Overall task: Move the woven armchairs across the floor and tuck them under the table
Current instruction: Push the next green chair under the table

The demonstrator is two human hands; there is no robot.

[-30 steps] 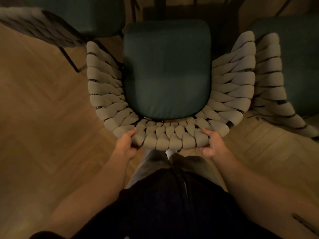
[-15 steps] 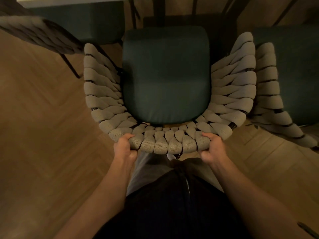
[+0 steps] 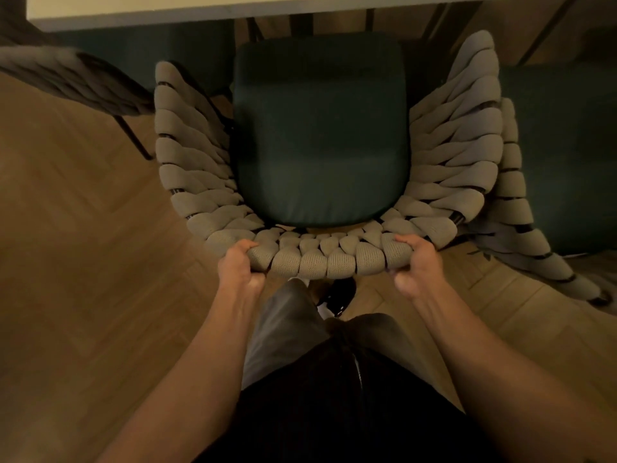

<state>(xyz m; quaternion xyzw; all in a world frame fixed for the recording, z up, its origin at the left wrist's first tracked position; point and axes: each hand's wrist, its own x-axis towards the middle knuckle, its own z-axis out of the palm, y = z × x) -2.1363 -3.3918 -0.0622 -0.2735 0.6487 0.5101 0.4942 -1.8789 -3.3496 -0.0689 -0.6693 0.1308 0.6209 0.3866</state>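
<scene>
The armchair (image 3: 320,138) is found at the centre of the view, squarely facing the table (image 3: 200,8), whose pale edge runs along 12 o'clock. The front of the green cushion (image 3: 319,128) is seen near the table edge; whether it is already beneath the top cannot be told. The woven backrest is gripped at its top rim by both hands: the left hand (image 3: 238,265) is curled round the weave at 7 o'clock of the seat, the right hand (image 3: 415,265) likewise at 5 o'clock, with fingers wrapped over the rim and thumbs behind.

A second armchair (image 3: 547,155) is noted at 3 o'clock, its woven arm just beside, possibly touching, that of the held one. A third chair (image 3: 73,78) is recorded at 10 o'clock, apart from the held chair. The wood floor (image 3: 83,245) is laid in herringbone.

The step in hand is judged to be the push-in of the middle chair, with the approach across the floor largely done. For the next move, an even forward push from both hands is called for, so that the chair is kept straight between its neighbours. Catching on the right-hand neighbour's weave is judged the chief risk. Clearance of the arms beneath the table top cannot be confirmed.
</scene>
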